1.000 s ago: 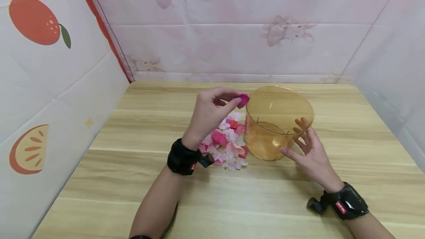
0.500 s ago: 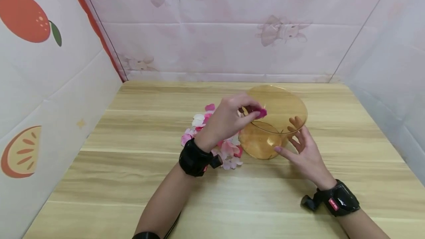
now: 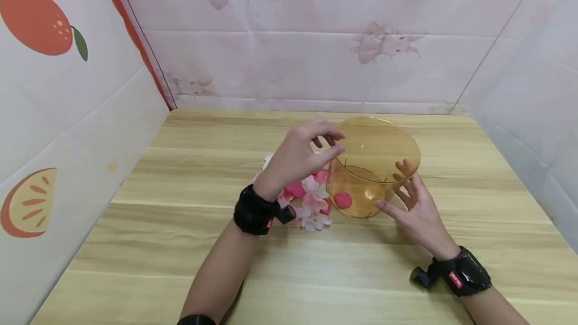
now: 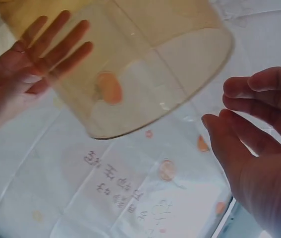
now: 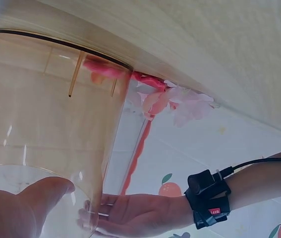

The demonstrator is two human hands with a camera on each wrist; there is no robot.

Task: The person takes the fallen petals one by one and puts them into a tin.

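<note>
the left hand (image 3: 301, 153) hangs just above the near-left rim of the amber tub (image 3: 384, 144), fingers loosely spread and holding nothing; thumb and forefinger stand a little apart right at the rim. from the left wrist view the same hand (image 4: 259, 144) shows open, curved fingers beside the tub's (image 4: 130, 64) wall, with a clear gap between them.

one pink petal (image 3: 343, 199) lies on the tub's floor, well below those fingers and toward the near side. through the wall it shows as an orange-pink blot (image 4: 109, 88).

the right hand (image 3: 413, 204) rests flat against the tub's right side, fingers straight and fanned, palm on the outer wall.

a heap of pink and white petals (image 3: 307, 197) sits on the table (image 3: 180, 245) just left of the tub, touching its base, partly under the left wrist. the right wrist view shows the heap (image 5: 175, 99) pressed up beside the tub's bottom edge.
</note>
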